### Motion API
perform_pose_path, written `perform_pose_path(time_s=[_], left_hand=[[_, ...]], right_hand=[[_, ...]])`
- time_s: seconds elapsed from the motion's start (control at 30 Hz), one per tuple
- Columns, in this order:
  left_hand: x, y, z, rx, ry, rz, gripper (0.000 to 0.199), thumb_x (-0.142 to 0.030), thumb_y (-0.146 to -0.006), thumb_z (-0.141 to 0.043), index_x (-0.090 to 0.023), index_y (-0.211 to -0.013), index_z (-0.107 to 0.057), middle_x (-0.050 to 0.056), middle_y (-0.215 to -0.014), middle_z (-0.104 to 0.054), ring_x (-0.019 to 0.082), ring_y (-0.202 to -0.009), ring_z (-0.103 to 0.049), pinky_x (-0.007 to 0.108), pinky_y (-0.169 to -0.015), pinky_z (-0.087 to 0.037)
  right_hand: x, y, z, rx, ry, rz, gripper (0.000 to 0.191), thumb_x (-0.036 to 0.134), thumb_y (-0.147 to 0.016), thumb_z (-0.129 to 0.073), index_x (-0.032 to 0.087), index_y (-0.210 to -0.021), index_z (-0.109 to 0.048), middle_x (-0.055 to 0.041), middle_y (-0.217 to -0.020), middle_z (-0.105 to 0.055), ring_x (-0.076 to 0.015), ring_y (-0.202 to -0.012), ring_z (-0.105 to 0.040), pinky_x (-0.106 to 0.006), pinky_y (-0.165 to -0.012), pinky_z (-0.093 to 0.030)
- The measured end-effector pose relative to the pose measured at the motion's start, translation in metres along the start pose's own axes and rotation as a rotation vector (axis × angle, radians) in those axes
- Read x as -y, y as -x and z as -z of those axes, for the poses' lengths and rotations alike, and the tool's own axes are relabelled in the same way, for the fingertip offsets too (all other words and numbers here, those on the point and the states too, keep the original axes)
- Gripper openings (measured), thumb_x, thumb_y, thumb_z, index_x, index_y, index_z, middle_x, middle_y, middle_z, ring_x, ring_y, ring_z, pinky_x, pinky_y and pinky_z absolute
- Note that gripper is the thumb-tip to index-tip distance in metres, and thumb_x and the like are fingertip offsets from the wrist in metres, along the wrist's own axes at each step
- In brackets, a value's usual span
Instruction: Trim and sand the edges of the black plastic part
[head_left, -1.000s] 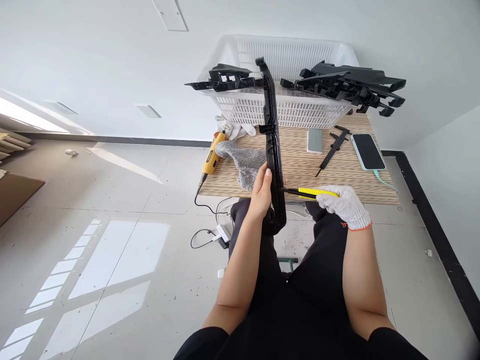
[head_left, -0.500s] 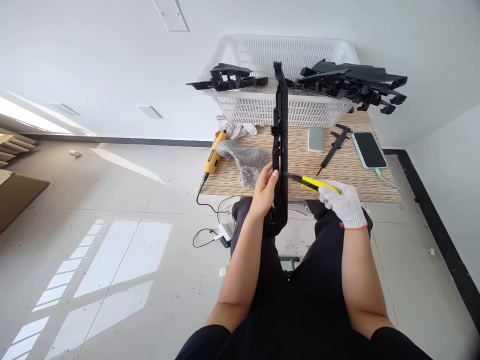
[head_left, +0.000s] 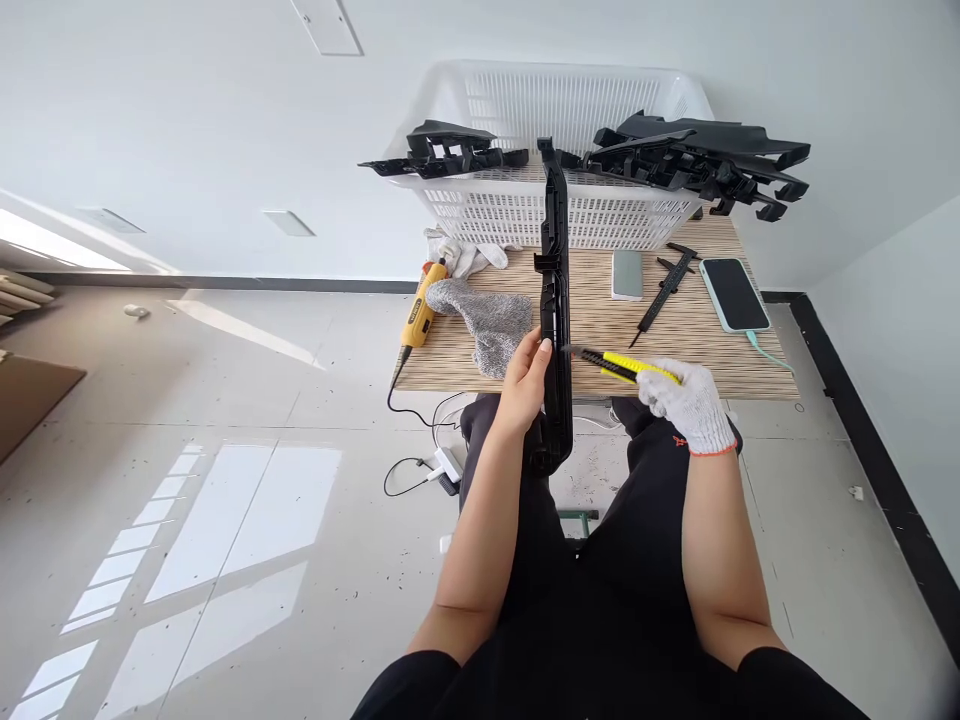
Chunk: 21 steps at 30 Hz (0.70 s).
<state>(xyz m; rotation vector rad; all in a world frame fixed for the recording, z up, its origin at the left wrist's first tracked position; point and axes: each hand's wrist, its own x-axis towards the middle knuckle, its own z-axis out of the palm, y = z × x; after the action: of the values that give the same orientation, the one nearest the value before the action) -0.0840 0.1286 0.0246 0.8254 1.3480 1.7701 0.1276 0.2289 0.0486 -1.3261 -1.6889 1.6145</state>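
Observation:
My bare left hand grips a long black plastic trim part near its lower end and holds it upright over the front edge of the wooden table. My right hand wears a white knit glove and is closed on a yellow utility knife. The knife's tip touches the right edge of the trim part, just beside my left fingers. The part's lower end hangs in front of my knees.
A white plastic basket stands at the back with black trim parts lying across its rim. On the table lie a grey glove, a yellow power tool, a black caliper, a grey block and a phone.
The trim part's top swung right from a left lean to nearly vertical. The knife's tip moved up along the part's right edge.

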Motion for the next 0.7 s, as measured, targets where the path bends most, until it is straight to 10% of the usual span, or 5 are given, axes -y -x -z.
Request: perform_pose_path(time_s=[0.7], left_hand=[[-0.0038, 0.0011, -0.0025, -0.02, 0.077, 0.034, 0.039, -0.057, -0.095, -0.062, -0.024, -0.115, -0.061, 0.005, -0.101, -0.075, 0.021, -0.105, -0.072, 0.036, -0.093, -0.057]], right_hand=[[-0.0036, 0.0005, 0.0001, 0.074, 0.047, 0.008, 0.04, 0.048, -0.075, -0.081, 0.017, -0.101, -0.077, -0.0002, -0.061, -0.06, -0.0098, -0.051, -0.048, -0.022, -0.044, -0.037]])
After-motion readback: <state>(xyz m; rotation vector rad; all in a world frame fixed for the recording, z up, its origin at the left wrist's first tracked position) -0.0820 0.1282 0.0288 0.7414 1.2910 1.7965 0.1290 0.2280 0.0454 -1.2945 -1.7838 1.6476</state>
